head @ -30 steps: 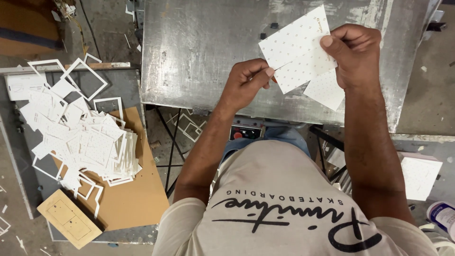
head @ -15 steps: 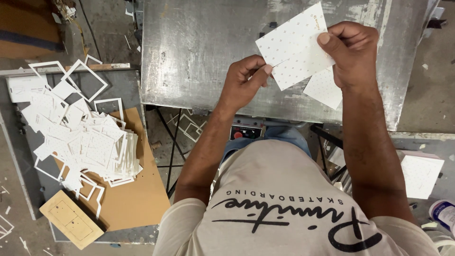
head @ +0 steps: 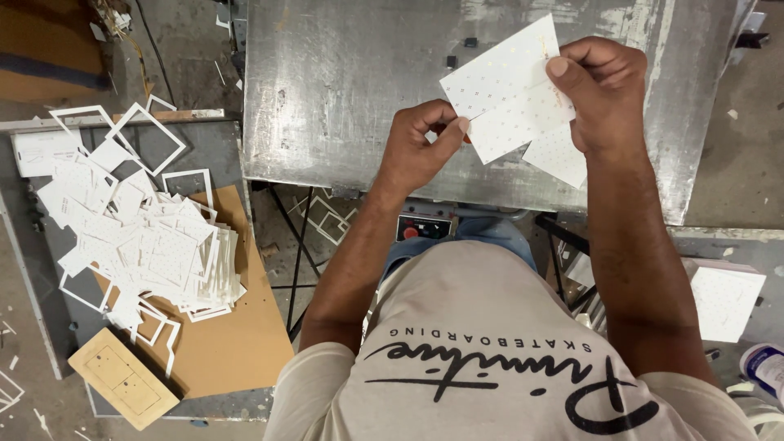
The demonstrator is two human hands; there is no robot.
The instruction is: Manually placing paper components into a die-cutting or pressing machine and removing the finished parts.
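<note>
My right hand (head: 600, 94) holds a small stack of white square card sheets (head: 506, 94) dotted with tiny marks, thumb on top, above a scratched metal table (head: 343, 90). A second sheet's corner (head: 559, 155) sticks out below the top one. My left hand (head: 420, 147) pinches the left edge of the top sheet between thumb and forefinger, with the other fingers curled. Both forearms reach up from my grey printed shirt at the bottom of the view.
At the left, a heap of white cut squares and frame-shaped offcuts (head: 139, 237) lies on brown cardboard (head: 237, 343), with a tan board (head: 122, 377) at its corner. More white sheets (head: 723, 302) lie at the right. A panel with a red button (head: 412, 231) sits under the table edge.
My left hand has moved up and right to the sheet's left edge and pinches it. The sheets in my right hand have tilted slightly and shifted left.
</note>
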